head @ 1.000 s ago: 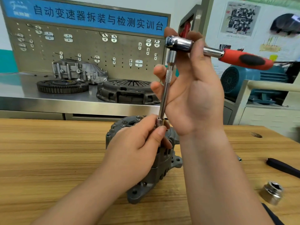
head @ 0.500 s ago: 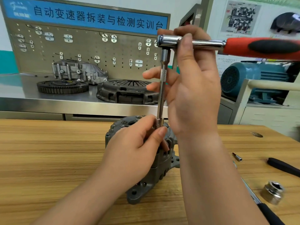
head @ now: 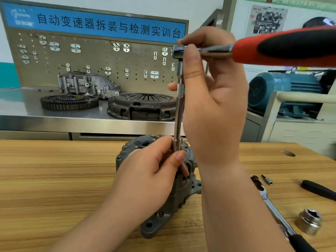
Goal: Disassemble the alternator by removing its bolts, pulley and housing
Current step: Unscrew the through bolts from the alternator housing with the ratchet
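Ratchet handle nearer; loose socket aside

There goes the red-and-black-handled chrome ratchet! A second ago its handle pointed off to the right and drooped away from me. Now it has swung round toward me, looming large and running out past the right edge of my view. My right hand has carried the ratchet's head leftward, so the slim knurled steel extension bar, leaning before, now stands nearly upright over the chrome socket. My right forearm has slid left too, uncovering a second chrome ratchet with a black handle lying on the wooden desk.
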